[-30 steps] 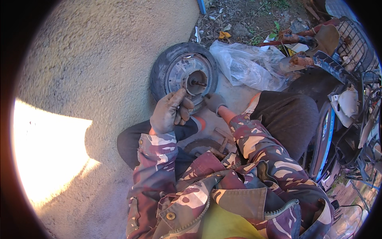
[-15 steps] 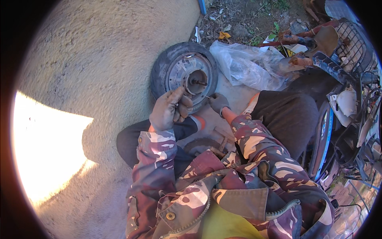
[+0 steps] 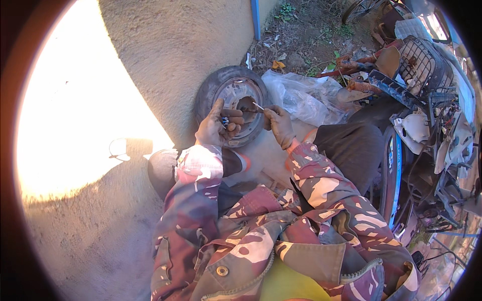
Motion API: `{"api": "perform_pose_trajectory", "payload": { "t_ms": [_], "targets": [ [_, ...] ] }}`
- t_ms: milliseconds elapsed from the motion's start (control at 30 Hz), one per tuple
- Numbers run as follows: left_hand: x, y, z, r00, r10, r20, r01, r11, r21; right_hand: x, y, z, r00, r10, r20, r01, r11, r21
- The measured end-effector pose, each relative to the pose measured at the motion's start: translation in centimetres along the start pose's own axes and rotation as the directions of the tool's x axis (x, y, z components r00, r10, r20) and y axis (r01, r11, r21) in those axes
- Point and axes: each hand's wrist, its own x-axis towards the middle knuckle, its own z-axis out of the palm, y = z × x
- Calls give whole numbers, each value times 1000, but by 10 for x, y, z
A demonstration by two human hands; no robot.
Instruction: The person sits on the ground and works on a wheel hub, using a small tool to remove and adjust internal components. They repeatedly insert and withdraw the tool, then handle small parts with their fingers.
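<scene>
A small wheel (image 3: 211,88) with a black tyre and a dull metal hub lies in front of me, its axle partly hidden behind my hands. My gloved left hand (image 3: 220,124) is at the wheel's lower left, index finger raised, other fingers curled on small metallic pieces with some blue on them, too small to name. My gloved right hand (image 3: 277,125) grips a thin pale rod (image 3: 257,106), perhaps a tool, which angles up and left across the hub's opening.
A rough wall (image 3: 140,55) with bright sunlight is on the left, a blue post (image 3: 256,20) above. A crumpled plastic bag (image 3: 306,100) lies right of the wheel. Scrap parts and a wire basket (image 3: 416,62) pile up at the right. My bent right knee (image 3: 346,155) lies below the bag.
My right hand has risen from beside the wheel's lower edge to the hub, the thin rod now showing clearly in it. The view has shifted, and more sunlight shows on the wall.
</scene>
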Motion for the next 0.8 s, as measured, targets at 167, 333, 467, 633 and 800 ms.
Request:
{"api": "perform_pose_trajectory", "payload": {
  "t_ms": [167, 333, 467, 633, 800],
  "targets": [
    [-45, -11, -25, 992, -80, 98, 73, 995, 71, -88, -40, 39, 970, -8, 244, 51, 984, -173],
    [-73, -23, -25, 970, -78, 229, 19, 967, 253, -126, -46, 52, 962, 35, 270, 27, 974, -226],
    [-73, -39, -13, 989, 27, 148, -79, 929, 361, -132, -48, 39, 970, 86, 228, 25, 896, -444],
    [-58, -46, 12, 978, 28, 205, -72, 974, 213, -129, -58, 12, 943, 122, 309, 11, 919, -394],
    [-42, -41, 47, 950, 45, 309, -63, 997, 48, -94, -83, -31, 863, 229, 450, -243, 970, -27]
  ]
}}
